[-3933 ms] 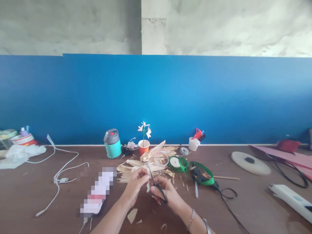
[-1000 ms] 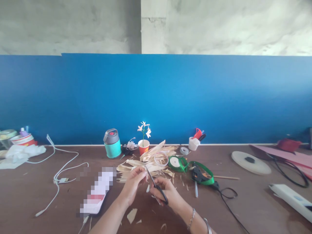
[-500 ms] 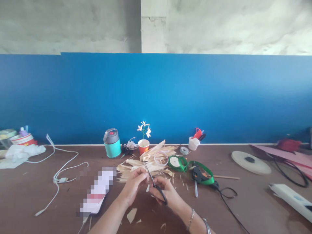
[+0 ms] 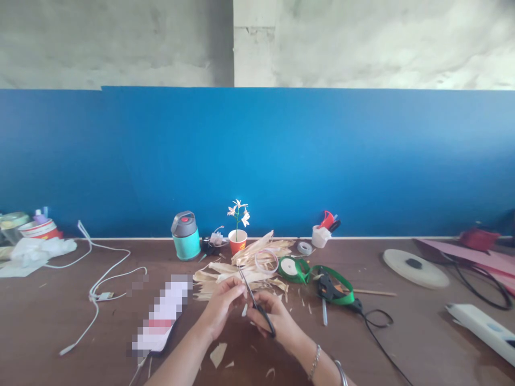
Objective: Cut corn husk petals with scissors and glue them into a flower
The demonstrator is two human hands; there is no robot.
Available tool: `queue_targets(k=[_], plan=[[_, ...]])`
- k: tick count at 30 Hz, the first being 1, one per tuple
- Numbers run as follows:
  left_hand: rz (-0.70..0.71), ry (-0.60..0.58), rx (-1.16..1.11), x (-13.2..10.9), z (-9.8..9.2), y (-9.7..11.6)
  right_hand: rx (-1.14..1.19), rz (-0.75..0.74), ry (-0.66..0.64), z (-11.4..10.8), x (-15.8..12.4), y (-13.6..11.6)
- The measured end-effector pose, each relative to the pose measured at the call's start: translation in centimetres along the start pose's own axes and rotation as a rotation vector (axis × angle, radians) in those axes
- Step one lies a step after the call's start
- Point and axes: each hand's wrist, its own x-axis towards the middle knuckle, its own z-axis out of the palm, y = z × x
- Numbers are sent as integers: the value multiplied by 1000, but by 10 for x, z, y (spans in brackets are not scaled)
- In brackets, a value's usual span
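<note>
My right hand [image 4: 273, 317] is closed on a pair of black-handled scissors [image 4: 264, 320], whose blades point up and to the left, past the fingertips of my left hand [image 4: 223, 304]. The left fingers are pinched together beside the blades; what they hold is too small to make out. Just beyond both hands spreads a pile of dry, straw-coloured husks [image 4: 225, 274], with a pale ring [image 4: 266, 261] lying on it. Small cut scraps [image 4: 218, 355] are scattered on the table near my forearms.
Behind the husks stands a paper cup [image 4: 237, 246] with a white-flowered stem. A teal flask [image 4: 186, 241] is to its left. Green ribbon [image 4: 295, 269] and a black glue gun [image 4: 330, 289] with a cord lie right. A phone [image 4: 163, 316] and white cables [image 4: 94, 284] lie left.
</note>
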Motion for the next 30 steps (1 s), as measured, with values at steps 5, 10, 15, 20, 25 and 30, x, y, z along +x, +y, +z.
queue_targets(k=[5,10,15,20,25,30], plan=[[7,-15,13,1,-1,0,4,12,2,1,0,-2],[20,-34,21,1,-1,1,-9,8,7,0,1,0],[-3,-33,58,0,-1,3,-28,10,5,-1,2,0],[-10,-10,66,0,-2,3,-26,17,2,-1,1,-2],[31,48,78,3,-7,-1,-38,-5,-4,-2,1,0],[25,62,56,3,-9,-2,-45,-3,1,-2,3,1]])
